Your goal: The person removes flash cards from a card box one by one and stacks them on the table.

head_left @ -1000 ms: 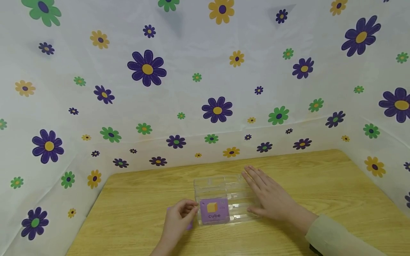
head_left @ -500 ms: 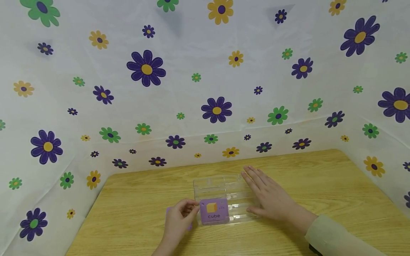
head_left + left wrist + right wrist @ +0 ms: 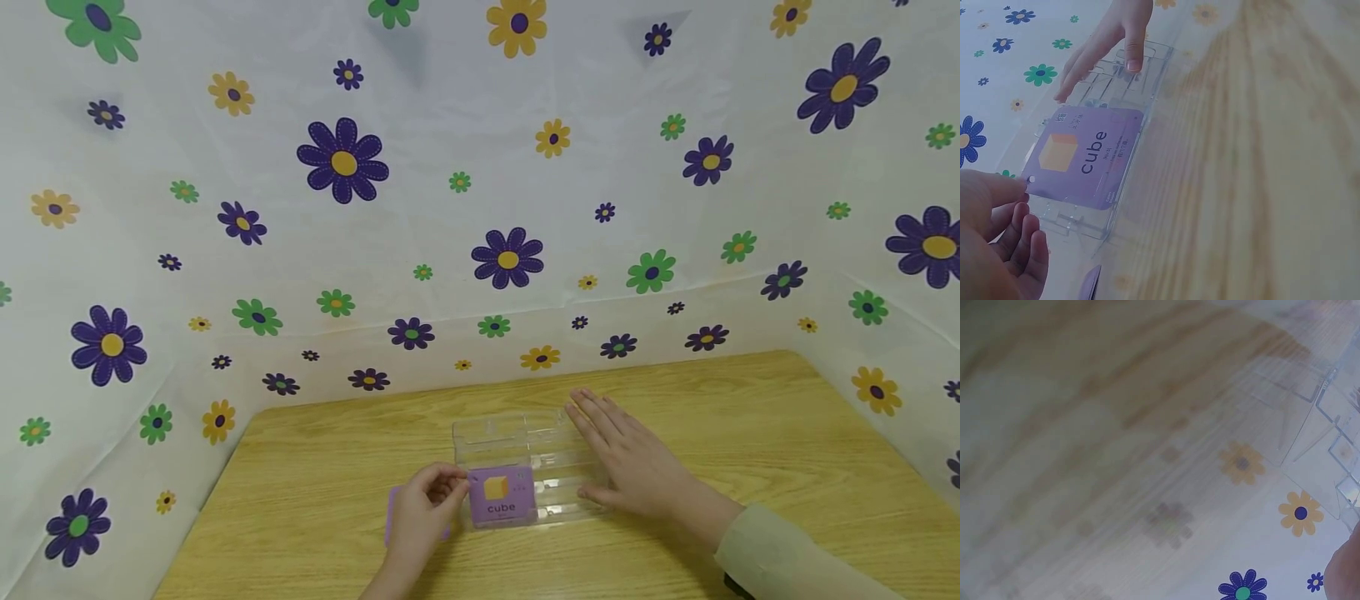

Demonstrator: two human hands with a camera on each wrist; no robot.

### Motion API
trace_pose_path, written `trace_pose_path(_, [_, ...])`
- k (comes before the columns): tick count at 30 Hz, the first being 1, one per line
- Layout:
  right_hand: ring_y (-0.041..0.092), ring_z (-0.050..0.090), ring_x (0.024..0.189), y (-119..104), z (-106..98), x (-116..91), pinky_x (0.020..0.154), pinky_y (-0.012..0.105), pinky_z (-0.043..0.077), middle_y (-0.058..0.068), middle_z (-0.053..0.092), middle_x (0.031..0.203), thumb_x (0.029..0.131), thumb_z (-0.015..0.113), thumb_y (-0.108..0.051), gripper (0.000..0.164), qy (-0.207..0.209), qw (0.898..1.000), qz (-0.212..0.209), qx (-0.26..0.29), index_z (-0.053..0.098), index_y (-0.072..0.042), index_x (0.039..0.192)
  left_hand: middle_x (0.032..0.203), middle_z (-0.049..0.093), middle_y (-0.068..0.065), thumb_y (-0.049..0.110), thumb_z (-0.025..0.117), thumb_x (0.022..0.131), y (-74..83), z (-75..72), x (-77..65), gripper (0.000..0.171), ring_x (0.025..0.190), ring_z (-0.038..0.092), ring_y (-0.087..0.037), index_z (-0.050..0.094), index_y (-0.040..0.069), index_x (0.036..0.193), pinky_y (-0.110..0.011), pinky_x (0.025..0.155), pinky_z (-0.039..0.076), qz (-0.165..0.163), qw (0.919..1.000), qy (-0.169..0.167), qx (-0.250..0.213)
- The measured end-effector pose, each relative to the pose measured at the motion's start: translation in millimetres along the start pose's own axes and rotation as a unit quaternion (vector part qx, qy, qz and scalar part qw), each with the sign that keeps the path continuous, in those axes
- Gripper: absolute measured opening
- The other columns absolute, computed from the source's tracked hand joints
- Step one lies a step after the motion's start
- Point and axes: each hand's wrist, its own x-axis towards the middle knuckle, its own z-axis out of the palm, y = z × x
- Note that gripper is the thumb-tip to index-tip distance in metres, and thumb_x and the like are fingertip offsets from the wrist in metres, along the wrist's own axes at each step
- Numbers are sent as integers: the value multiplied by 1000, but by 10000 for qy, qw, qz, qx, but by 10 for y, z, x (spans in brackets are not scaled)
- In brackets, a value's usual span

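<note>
A clear plastic stepped rack (image 3: 491, 432) lies on the wooden table. In its front left section leans a purple flash card (image 3: 501, 505) printed with a yellow cube and the word "cube". My left hand (image 3: 422, 510) pinches the card's left upper corner between thumb and forefinger, the other fingers loosely curled. The left wrist view shows these fingertips right at the small hole in the card (image 3: 1079, 156). Over the rack's right side my right hand (image 3: 637, 462) rests with straight fingers. Another purple card (image 3: 392, 518) lies on the table, partly hidden beneath my left hand.
The wooden table (image 3: 322, 467) meets a white cloth backdrop (image 3: 420, 242) with printed flowers at the back and both sides. In the right wrist view, the rack's clear edge (image 3: 1319, 400) shows at the right.
My left fingers have edged slightly right, over the corner of the cube card. More of the purple card under that hand now shows. The right hand and rack hold still.
</note>
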Motion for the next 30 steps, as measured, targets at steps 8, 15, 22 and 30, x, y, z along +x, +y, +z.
trace_pose_path(8, [39, 27, 161, -7, -10, -7, 131, 27, -17, 21, 20, 176, 89, 72, -66, 114, -58, 10000, 17, 28, 23, 1, 166, 86, 71, -8, 3, 82, 91, -20, 27, 28, 9, 75, 58, -1, 75, 1, 97, -14, 69, 53, -3, 9999, 67, 135])
trace_pose_path(15, [39, 26, 161, -12, -10, -1, 131, 27, -16, 20, 18, 176, 89, 72, -67, 114, -117, 9999, 55, 42, 21, 0, 167, 85, 71, -9, 3, 82, 90, -41, 39, 54, 9, 74, 58, -1, 75, 1, 96, -14, 68, 51, -102, 9999, 104, 3])
trace_pose_path(22, [38, 24, 162, -3, 1, -8, 131, 28, -16, 20, 18, 176, 90, 72, -67, 114, -114, 9999, 43, 70, 21, 0, 167, 85, 70, -9, 2, 82, 90, -32, 46, 56, 10, 74, 57, -1, 75, 0, 96, -14, 67, 51, -151, 9997, 107, -138])
trace_pose_path(30, [37, 23, 163, 5, 24, -12, 131, 28, -15, 20, 19, 176, 90, 71, -68, 114, -107, 9999, 55, 10, 21, -1, 167, 86, 71, -9, 1, 81, 91, -15, 59, 54, 8, 75, 58, -2, 75, 0, 96, -14, 68, 51, -271, 9995, 130, -129])
